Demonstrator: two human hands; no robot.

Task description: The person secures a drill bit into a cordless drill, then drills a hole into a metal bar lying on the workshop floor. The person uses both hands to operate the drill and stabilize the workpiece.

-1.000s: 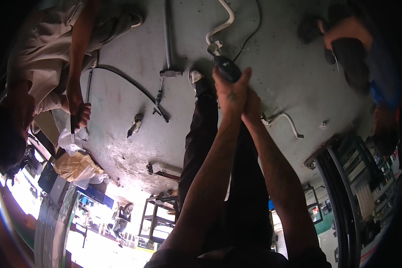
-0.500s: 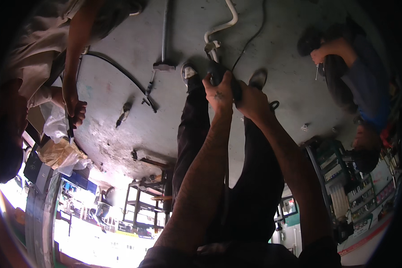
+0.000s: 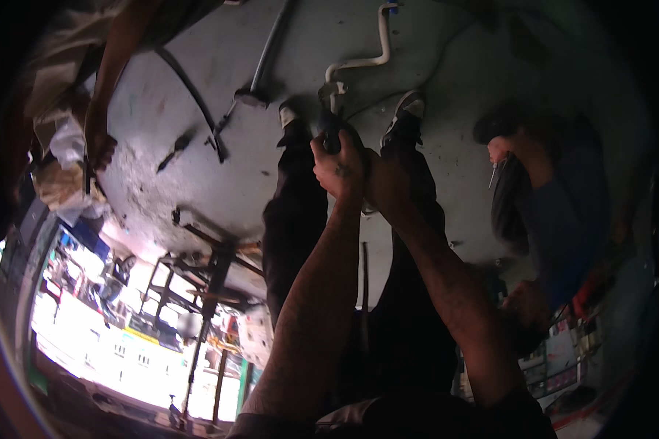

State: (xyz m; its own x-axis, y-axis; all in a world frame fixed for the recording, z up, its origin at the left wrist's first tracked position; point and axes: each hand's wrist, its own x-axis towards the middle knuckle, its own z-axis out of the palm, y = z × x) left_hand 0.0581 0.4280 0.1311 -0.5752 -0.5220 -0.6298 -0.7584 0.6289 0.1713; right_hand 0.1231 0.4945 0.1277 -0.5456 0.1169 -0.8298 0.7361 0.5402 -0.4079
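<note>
My left hand (image 3: 338, 172) is closed around a dark hand-held power tool (image 3: 343, 135), its fingers wrapped over the near part of the body. Tight beside it, my right hand (image 3: 385, 179) grips the same tool from the right; its fingers are mostly in shadow. The far end of the tool meets or overlaps the near end of a bent cream-coloured bar (image 3: 384, 40) lying on the floor. A bracket-like fitting (image 3: 334, 90) sits on that bar just beyond the tool. I cannot make out the exact contact. A dark cord (image 3: 365, 274) runs between my legs.
My shoes (image 3: 410, 106) flank the bar. A long-handled hammer (image 3: 251, 96), a black hose (image 3: 190, 88) and a small dark tool (image 3: 174, 150) lie leftward. Co-workers crouch at both sides; the right one's hand (image 3: 499, 148) holds a thin tool. A metal stand (image 3: 216, 274) is nearer me.
The whole view has shifted, with floor items now further left. Both hands stay on the tool, which sits slightly lower left in the picture. My right shoe appears further forward.
</note>
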